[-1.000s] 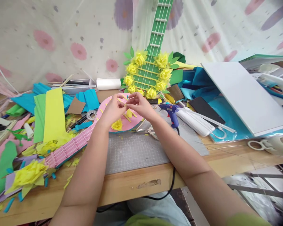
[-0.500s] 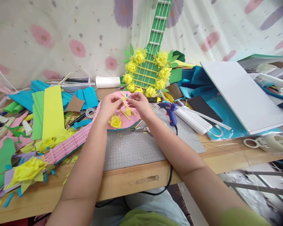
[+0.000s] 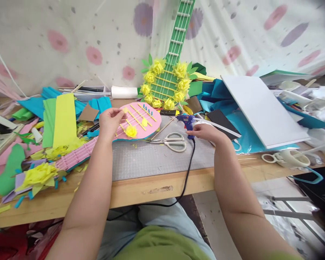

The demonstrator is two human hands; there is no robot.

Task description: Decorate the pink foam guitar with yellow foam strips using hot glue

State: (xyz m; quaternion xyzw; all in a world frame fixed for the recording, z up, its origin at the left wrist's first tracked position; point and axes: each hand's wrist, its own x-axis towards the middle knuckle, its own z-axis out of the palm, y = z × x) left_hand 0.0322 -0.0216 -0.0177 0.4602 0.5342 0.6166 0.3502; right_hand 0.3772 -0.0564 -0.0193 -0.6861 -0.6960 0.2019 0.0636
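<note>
My left hand (image 3: pixel 110 121) is pinched on a small yellow paper piece (image 3: pixel 124 111) over the left edge of the pink paper guitar (image 3: pixel 144 122), which lies flat with yellow strips and a yellow paper flower (image 3: pixel 131 131) on its body. Over to the right, my right hand (image 3: pixel 206 131) curls around the handle of the blue glue gun (image 3: pixel 187 122), whose black cord runs off the table's front edge. White-handled scissors (image 3: pixel 171 141) lie on the grey cutting mat (image 3: pixel 157 160) between my hands.
A green paper guitar (image 3: pixel 169 77) ringed with yellow flowers leans on the back wall. Yellow, green and blue crepe paper (image 3: pixel 59 119) and scraps cover the left. A white board (image 3: pixel 260 110) over blue sheets, a black phone (image 3: pixel 222 122) and tape rolls sit right.
My hands have parted: the right one left the pink guitar and went right to the glue gun. The left stays at the guitar with the yellow piece. The scissors now show.
</note>
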